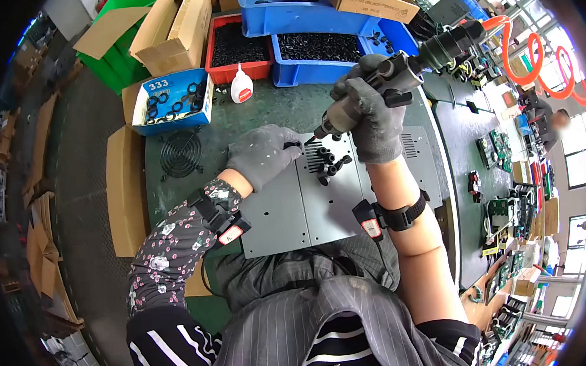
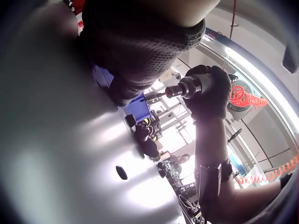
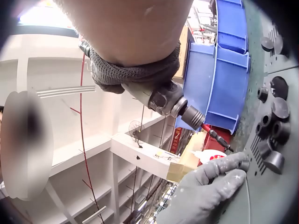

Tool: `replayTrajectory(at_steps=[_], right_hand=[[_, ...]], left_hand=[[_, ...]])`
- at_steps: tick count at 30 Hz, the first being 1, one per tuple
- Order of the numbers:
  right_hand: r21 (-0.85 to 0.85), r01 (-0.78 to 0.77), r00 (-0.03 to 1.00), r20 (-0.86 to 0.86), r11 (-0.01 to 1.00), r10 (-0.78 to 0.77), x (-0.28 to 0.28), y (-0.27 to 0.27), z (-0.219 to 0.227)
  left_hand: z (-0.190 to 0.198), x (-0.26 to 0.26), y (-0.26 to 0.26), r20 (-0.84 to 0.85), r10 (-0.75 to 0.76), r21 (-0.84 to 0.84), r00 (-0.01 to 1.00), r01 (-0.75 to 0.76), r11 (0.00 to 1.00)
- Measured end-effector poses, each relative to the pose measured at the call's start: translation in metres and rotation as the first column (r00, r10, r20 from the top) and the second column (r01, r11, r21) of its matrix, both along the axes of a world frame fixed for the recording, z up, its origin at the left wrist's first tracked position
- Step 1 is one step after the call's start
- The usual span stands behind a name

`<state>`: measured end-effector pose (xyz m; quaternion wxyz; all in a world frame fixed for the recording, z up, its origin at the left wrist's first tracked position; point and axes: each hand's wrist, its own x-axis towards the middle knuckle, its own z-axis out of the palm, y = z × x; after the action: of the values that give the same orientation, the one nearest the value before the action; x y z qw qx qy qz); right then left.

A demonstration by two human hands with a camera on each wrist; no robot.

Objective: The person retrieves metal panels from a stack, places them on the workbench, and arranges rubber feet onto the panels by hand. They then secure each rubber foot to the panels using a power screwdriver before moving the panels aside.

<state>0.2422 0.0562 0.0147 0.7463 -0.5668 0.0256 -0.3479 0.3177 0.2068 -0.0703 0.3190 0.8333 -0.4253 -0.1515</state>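
My gloved left hand [image 1: 262, 157] rests over the grey metal panel [image 1: 275, 217] and pinches a small black rubber foot [image 3: 243, 164] at the panel's far edge. In its gloved fist, the right hand [image 1: 372, 116] grips a pneumatic screwdriver [image 1: 442, 48], tilted with its bit [image 3: 219, 139] pointing down toward the left fingertips. The bit's tip is close beside the pinched foot. Several loose black rubber feet [image 3: 273, 161] lie in a cluster on the panel, near its slotted vents, between the two hands.
Behind the panel stand a white squeeze bottle [image 1: 241, 86], a blue carton [image 1: 174, 123] of black rings, a red bin [image 1: 211, 71] and a blue bin [image 1: 287, 80] of small black parts. A round fan guard [image 1: 181, 152] lies left. An orange coiled hose [image 1: 526, 71] trails from the screwdriver.
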Motion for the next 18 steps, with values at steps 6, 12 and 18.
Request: replayTrajectory(at_steps=[6, 12, 18], right_hand=[[-0.16, -0.052, 0.996, -0.076, 0.986, 0.04, 0.018, 0.005, -0.012], [-0.249, -0.119, 0.987, -0.138, 0.961, 0.087, 0.027, 0.016, -0.007], [-0.343, -0.151, 0.972, -0.221, 0.927, 0.076, 0.033, 0.01, -0.017]], left_hand=[[-0.004, -0.001, -0.001, 0.072, 0.018, -0.072, 0.997, -0.013, 0.997], [0.007, -0.004, 0.0, 0.041, 0.015, 0.002, 0.999, -0.015, 1.0], [0.002, -0.003, -0.004, 0.103, 0.021, 0.037, 0.994, -0.025, 0.999]])
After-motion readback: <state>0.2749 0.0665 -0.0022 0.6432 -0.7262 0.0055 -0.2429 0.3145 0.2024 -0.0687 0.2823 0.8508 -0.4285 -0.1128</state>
